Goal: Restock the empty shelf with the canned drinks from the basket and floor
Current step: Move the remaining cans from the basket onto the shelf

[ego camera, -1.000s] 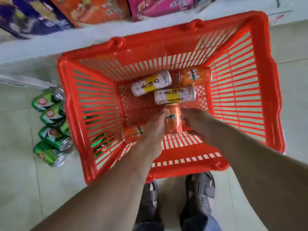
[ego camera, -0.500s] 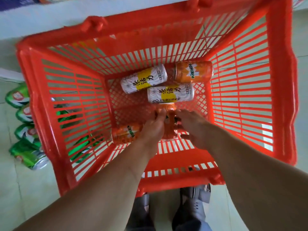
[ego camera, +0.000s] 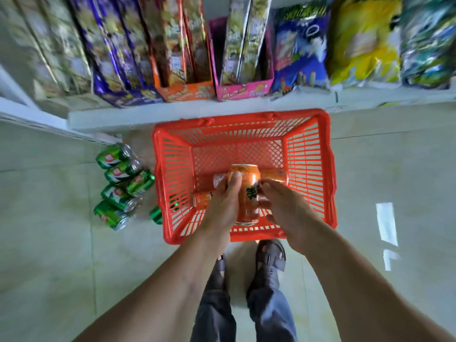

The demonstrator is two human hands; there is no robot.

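An orange drink can (ego camera: pixel 248 193) is held upright above the red plastic basket (ego camera: pixel 330 169) on the floor. My left hand (ego camera: pixel 222 206) grips its left side, thumb over the top edge. My right hand (ego camera: pixel 286 211) holds its right side with the fingertips on the can. Below the hands, in the basket, lie another orange can (ego camera: pixel 202 198), a second orange can (ego camera: pixel 275 176) and a partly hidden white can (ego camera: pixel 219 179). Several green cans (ego camera: pixel 118 186) lie on the floor to the basket's left.
A white shelf edge (ego camera: pixel 172 116) runs just behind the basket, stocked with snack boxes (ego camera: pixel 187 58) and chip bags (ego camera: pixel 362 43). My feet in sandals (ego camera: pixel 270 260) stand right at the basket's near rim. The floor is pale tile (ego camera: pixel 394 169).
Both hands have lifted the orange can up out of the basket. The camera has risen and pulled back, so the stocked shelf now shows.
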